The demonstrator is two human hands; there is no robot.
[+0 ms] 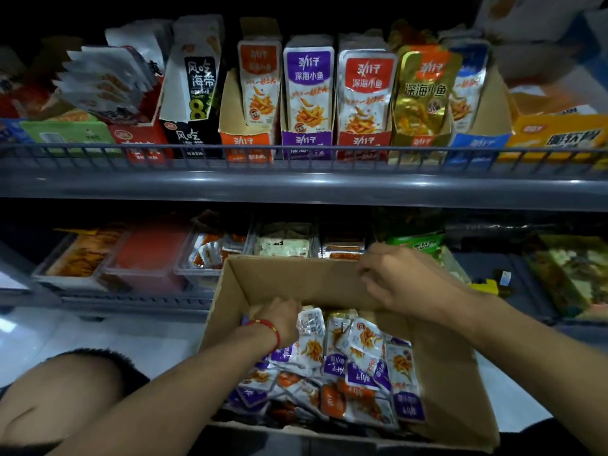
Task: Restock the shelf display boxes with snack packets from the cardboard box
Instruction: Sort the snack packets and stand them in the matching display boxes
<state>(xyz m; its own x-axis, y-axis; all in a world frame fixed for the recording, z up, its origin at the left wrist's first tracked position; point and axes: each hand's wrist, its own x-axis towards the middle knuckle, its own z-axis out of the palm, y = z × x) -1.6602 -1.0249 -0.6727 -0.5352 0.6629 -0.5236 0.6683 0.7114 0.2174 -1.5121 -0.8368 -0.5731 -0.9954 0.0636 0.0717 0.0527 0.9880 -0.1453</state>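
Left hand (279,319) fingers among packets (355,366)
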